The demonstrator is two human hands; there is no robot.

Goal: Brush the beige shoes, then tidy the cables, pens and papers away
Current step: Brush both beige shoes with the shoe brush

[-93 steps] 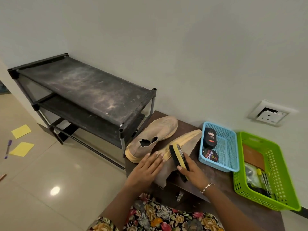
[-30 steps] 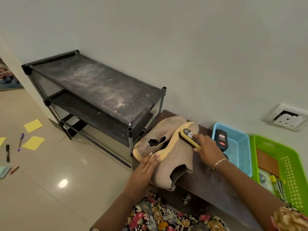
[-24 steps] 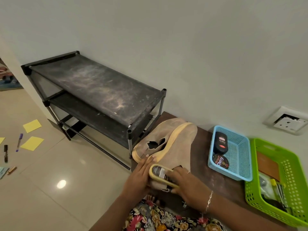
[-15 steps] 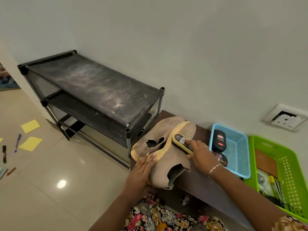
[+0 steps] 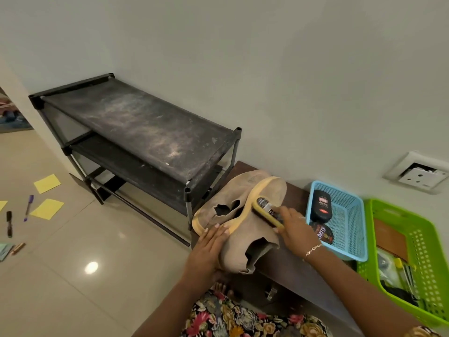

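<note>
Blue basket (image 5: 349,215) on the dark worktop (image 5: 291,266), close to the wall. It holds a black bottle (image 5: 322,207) lying flat and a round tin (image 5: 324,235) marked "Cherry", the tin at the end nearer the person. Green basket (image 5: 425,259) just beside it on the right, partly cut off by the frame edge. Inside: a flat brown piece (image 5: 391,239) at the far end, then dark odds and ends and something with a yellow tip (image 5: 398,262) — too jumbled to name.

Beige shoes (image 5: 272,193) at the left end of the worktop, touching each other. Far shoe (image 5: 228,193) rests on its sole, opening upward. Near shoe (image 5: 243,242) is tipped on its side, its yellow sole edge against the far shoe and its opening toward the person.

Left hand (image 5: 209,249): flat, fingers straight and together, pressing on the near shoe at its sole edge, heel end. Right hand (image 5: 295,233): fingers curled round a yellow-backed brush (image 5: 267,211), which lies across the near shoe's upper with the bristle side against the fabric. Thin bracelet (image 5: 313,249) on the right wrist.

Black two-tier shoe rack (image 5: 145,142) stands just left of the worktop, its top shelf dusty. Well off to the left on the tiled floor (image 5: 97,239) — two yellow papers (image 5: 47,209), a purple pen (image 5: 28,207), a black marker (image 5: 9,223) and another pen (image 5: 17,248) at the frame edge.
</note>
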